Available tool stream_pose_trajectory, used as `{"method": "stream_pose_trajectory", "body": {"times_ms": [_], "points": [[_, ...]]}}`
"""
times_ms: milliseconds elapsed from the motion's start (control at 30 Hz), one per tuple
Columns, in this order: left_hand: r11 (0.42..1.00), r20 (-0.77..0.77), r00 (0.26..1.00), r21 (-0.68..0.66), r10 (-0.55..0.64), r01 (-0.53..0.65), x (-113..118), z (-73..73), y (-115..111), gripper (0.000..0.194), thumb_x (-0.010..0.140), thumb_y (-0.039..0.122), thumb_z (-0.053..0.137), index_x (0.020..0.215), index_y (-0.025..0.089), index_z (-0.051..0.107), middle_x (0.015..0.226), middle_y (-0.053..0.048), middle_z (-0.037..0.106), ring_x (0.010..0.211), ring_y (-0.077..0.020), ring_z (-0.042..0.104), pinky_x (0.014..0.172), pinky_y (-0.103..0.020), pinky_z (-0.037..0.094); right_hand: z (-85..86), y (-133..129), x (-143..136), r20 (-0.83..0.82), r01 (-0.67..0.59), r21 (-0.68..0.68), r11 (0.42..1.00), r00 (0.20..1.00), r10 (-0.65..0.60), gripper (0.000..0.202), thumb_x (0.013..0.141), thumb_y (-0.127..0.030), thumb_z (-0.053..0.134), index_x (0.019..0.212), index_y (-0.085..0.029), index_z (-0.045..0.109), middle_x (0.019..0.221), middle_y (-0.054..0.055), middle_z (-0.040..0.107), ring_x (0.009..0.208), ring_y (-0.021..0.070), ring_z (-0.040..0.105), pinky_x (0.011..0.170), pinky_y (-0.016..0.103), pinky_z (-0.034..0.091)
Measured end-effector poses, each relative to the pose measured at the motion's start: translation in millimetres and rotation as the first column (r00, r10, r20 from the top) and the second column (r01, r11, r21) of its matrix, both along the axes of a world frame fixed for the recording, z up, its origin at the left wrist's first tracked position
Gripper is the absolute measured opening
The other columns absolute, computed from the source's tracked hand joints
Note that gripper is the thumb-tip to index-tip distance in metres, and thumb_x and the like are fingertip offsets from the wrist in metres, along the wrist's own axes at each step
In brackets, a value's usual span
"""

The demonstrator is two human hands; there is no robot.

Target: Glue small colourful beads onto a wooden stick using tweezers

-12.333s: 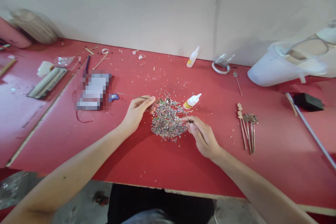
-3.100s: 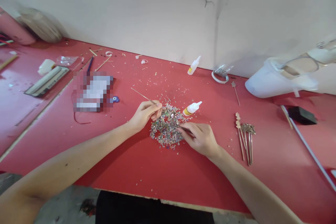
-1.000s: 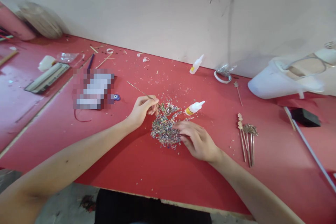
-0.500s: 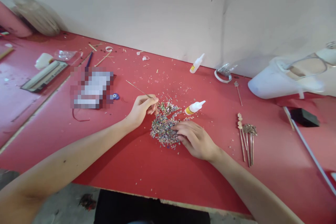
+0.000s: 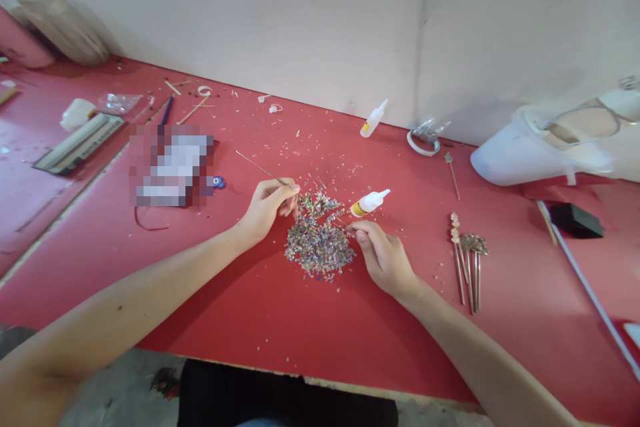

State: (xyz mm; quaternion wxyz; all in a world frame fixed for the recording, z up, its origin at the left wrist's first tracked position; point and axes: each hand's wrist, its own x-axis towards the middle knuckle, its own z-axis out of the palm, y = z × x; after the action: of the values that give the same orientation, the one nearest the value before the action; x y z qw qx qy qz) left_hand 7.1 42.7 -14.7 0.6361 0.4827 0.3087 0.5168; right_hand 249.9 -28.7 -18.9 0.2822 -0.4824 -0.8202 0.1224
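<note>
My left hand (image 5: pixel 274 205) is closed around a thin metal hair stick (image 5: pixel 257 164), whose bare end points up and left. Its ornate gold head (image 5: pixel 311 203) shows just right of the fingertips, above the beads. A heap of small glittering beads (image 5: pixel 319 247) lies on the red table in front of both hands. At the heap's right edge my right hand (image 5: pixel 387 257) pinches a thin stick (image 5: pixel 343 221), its tip pointing left toward the ornate head. Right above that hand lies a white glue bottle (image 5: pixel 369 203) with a yellow label.
Another glue bottle (image 5: pixel 374 119) lies by the wall, near a white ring (image 5: pixel 423 142). Several ornamented hair sticks (image 5: pixel 466 265) lie to the right, before a tipped white bucket (image 5: pixel 525 147). On the left are a blurred-out item (image 5: pixel 173 170) and a long flat box (image 5: pixel 80 145).
My right hand has drawn back from the beads, up and to the right, and now shows a thin stick between its fingers. My left hand stays in place with the hair stick.
</note>
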Motion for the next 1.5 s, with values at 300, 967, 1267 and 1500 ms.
{"method": "stream_pose_trajectory", "body": {"times_ms": [300,967,1267,1500], "points": [[1.000,-0.018,1.000,0.011,-0.002,0.002,-1,-1.4,0,0.037,0.084,0.022,0.058,0.048,0.017,0.051,0.047,0.005,0.036,0.043,-0.0070,0.042,0.054,-0.025,0.047,0.3,-2,-4,-0.013,-0.142,-0.010,0.990,0.990,0.142,0.013,0.100,-0.034,0.045,0.100,-0.021,0.049,0.066,0.000,0.068,0.047,0.0113,0.060,0.048,0.021,0.041],[1.000,-0.064,0.998,-0.006,0.019,-0.019,-1,0.0,0,0.036,0.082,0.024,0.059,0.047,0.017,0.051,0.047,0.005,0.038,0.044,-0.0078,0.044,0.054,-0.026,0.046,6.3,2,-4,-0.481,-0.057,-0.282,0.958,0.872,-0.089,0.014,0.092,-0.036,0.059,0.095,-0.022,0.062,0.077,0.002,0.067,0.067,0.0143,0.064,0.062,0.026,0.053],[1.000,-0.069,0.998,0.008,0.007,-0.006,0,1.8,-1,0.036,0.082,0.025,0.058,0.047,0.018,0.050,0.047,0.005,0.035,0.043,-0.0073,0.043,0.055,-0.025,0.047,4.6,6,-1,-0.242,-0.234,-0.155,0.960,0.951,0.192,0.008,0.089,-0.027,0.064,0.093,-0.021,0.066,0.076,0.001,0.068,0.059,0.0095,0.060,0.053,0.020,0.047],[1.000,-0.067,0.998,0.008,-0.002,0.003,1,1.7,-1,0.036,0.082,0.025,0.059,0.047,0.018,0.051,0.046,0.005,0.034,0.044,-0.0075,0.044,0.055,-0.025,0.046,6.5,8,1,-0.245,-0.267,-0.214,0.940,0.946,0.213,0.007,0.088,-0.025,0.064,0.085,-0.020,0.066,0.074,0.001,0.065,0.061,0.0101,0.057,0.055,0.022,0.046]]}}
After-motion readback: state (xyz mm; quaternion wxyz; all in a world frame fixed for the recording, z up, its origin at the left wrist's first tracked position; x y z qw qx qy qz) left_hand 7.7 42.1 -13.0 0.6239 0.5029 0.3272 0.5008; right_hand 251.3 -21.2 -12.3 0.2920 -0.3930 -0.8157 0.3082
